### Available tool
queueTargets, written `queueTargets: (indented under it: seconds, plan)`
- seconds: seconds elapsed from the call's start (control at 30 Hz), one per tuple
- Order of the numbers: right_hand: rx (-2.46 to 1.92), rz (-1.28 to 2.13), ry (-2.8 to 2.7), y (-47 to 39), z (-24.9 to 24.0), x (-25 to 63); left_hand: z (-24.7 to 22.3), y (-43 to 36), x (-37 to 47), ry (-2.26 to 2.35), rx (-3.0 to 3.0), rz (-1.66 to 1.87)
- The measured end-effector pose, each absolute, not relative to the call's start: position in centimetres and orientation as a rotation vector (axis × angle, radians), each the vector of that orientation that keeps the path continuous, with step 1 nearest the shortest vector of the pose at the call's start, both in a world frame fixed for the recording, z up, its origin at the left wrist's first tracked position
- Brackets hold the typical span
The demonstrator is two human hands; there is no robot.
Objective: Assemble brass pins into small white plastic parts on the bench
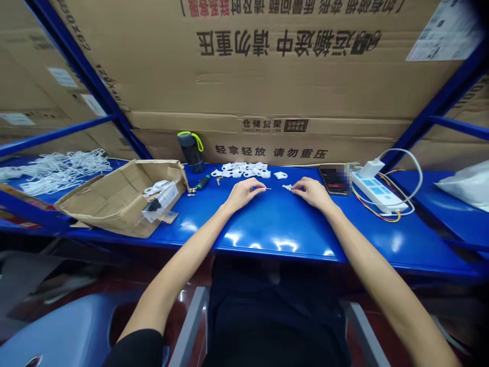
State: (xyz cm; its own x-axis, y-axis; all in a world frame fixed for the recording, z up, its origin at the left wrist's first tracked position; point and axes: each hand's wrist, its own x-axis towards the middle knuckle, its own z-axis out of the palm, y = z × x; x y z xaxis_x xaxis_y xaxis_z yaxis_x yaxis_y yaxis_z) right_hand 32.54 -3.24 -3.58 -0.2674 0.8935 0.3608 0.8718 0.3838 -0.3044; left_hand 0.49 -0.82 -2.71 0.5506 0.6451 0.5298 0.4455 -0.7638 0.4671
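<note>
Above the blue table [267,224], my left hand [246,192] pinches a small thin pin [268,188] that sticks out to the right of the fingertips. My right hand [308,191] rests on the table, its fingers pressed together at a small cluster of tiny white pieces [287,187]; whether a piece is between the fingertips is too small to make out. Behind the hands lies a pile of white plastic parts [244,169]. One single white part [280,175] lies apart from the pile, between and beyond my two hands.
A cardboard tray [110,204] with packets stands left. Near it are a green-handled screwdriver [202,182] and a dark bottle [191,153]. To the right lie a phone [336,181] and a white power strip [378,192] with cables. White cords [64,171] lie far left.
</note>
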Motion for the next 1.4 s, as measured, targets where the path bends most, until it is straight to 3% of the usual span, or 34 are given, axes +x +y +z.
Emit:
queueTargets:
  seconds: [0.8,1.4]
  plan:
    - [-1.472,0.077,-2.275,-3.8,-3.0,31.3,-2.7,-0.9,0.5,0.909,2.513,1.003]
    - [-1.117,0.819,-1.583,-5.5,-1.6,27.4,-3.2,-1.4,1.7,0.839,2.34,1.092]
